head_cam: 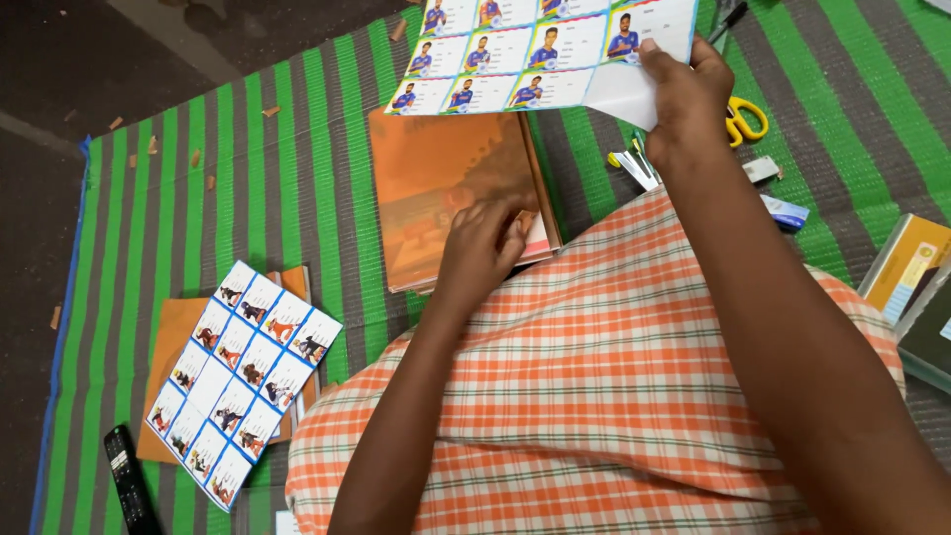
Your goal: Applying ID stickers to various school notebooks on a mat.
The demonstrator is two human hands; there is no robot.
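My right hand (pixel 684 94) grips the lower right corner of a sheet of picture label stickers (pixel 525 54), held up above the mat. My left hand (pixel 480 248) rests with bent fingers on the lower right corner of a book wrapped in brown paper (pixel 446 183), which lies on the green and grey striped mat (pixel 248 198). A leg under orange checked cloth (pixel 594 396) fills the foreground.
A second sticker sheet (pixel 243 376) lies on brown paper (pixel 173 347) at the lower left, with a black remote (pixel 129 481) beside it. Yellow-handled scissors (pixel 743 121), a small white and blue tube (pixel 783 210) and stacked books (pixel 911 287) sit at the right. Paper scraps dot the mat.
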